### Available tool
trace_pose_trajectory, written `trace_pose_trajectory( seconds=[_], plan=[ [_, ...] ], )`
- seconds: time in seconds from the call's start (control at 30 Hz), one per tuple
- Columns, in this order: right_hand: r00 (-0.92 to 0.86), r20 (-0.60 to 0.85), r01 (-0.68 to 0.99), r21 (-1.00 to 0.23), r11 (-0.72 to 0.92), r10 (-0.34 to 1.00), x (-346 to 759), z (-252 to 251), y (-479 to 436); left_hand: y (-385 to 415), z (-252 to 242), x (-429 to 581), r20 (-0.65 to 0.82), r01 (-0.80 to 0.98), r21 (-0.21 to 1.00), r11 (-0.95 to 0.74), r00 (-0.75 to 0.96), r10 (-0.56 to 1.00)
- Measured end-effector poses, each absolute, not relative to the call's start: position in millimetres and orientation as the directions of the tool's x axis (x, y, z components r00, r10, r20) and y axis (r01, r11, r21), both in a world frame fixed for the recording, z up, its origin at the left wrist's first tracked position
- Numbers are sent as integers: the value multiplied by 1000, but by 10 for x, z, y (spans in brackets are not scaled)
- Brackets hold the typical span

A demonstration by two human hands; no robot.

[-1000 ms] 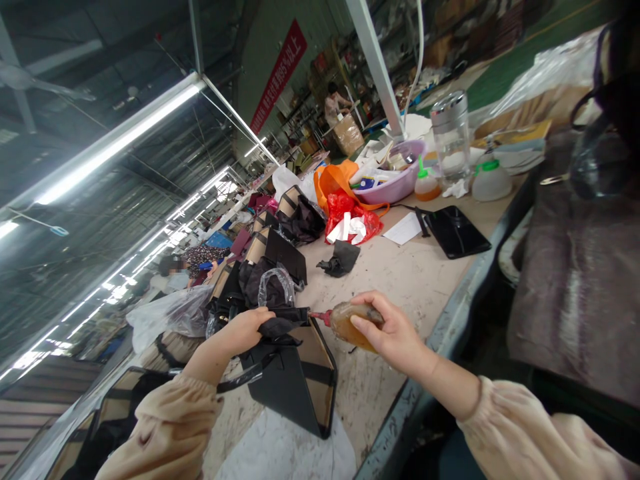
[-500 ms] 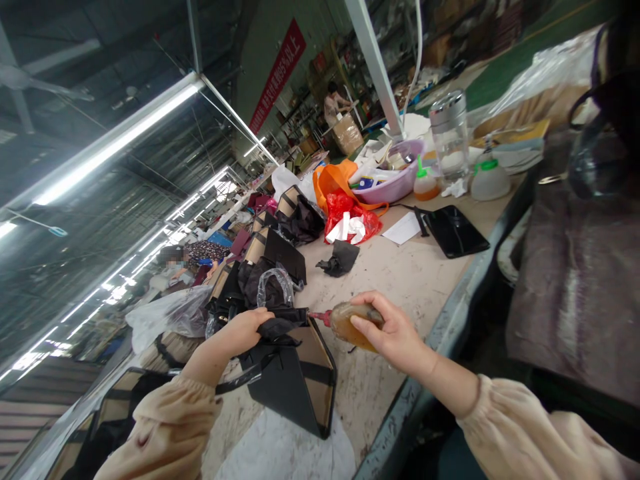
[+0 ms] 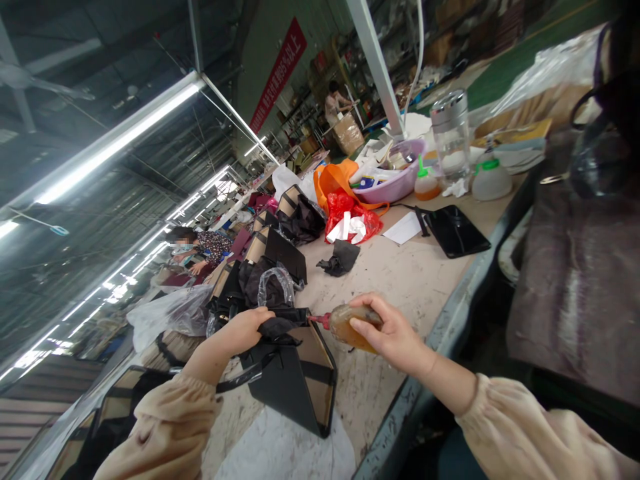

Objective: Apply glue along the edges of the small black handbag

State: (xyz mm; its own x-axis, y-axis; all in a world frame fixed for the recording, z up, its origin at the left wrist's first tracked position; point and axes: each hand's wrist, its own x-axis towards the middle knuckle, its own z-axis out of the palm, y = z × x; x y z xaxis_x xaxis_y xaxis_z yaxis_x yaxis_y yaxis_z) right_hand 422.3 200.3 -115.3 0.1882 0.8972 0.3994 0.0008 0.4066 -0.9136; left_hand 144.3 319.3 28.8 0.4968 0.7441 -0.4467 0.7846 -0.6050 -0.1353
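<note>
My right hand (image 3: pixel 387 331) is closed round a squeeze bottle (image 3: pixel 350 327) of amber liquid, held on its side. The bottle's red nozzle points left and reaches the upper edge of a black handbag (image 3: pixel 285 380). My left hand (image 3: pixel 250 328) grips dark lining fabric (image 3: pixel 280 329) at the top of that bag; the fingertips are partly hidden. Tan panels crossed by a black strip show on the bag's right side. A black strap (image 3: pixel 245 379) loops out to the left below my left wrist. White sheeting (image 3: pixel 290 450) lies under the bag.
More black-and-tan bags (image 3: pixel 240 267) line the bench's left side. A black scrap (image 3: pixel 340 258), a red plastic bag (image 3: pixel 357 223), a black tablet-like slab (image 3: pixel 455 230), a purple basin (image 3: pixel 395 190), small green-capped bottles (image 3: pixel 493 181) and a glass flask (image 3: pixel 451 143) sit farther back. A co-worker (image 3: pixel 210 247) leans in at far left.
Both my hands, the bottle and the bag hold almost the same positions. The co-worker at far left has shifted, with a hand now showing over the dark red material.
</note>
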Motion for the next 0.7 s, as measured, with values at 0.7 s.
trace_pose_trajectory(
  seconds=[0.7],
  plan=[
    [91, 423, 72, -906, 417, 902, 4270, -1281, 2031, 3200, 260, 1442, -434, 779, -142, -611, 506, 746]
  ],
)
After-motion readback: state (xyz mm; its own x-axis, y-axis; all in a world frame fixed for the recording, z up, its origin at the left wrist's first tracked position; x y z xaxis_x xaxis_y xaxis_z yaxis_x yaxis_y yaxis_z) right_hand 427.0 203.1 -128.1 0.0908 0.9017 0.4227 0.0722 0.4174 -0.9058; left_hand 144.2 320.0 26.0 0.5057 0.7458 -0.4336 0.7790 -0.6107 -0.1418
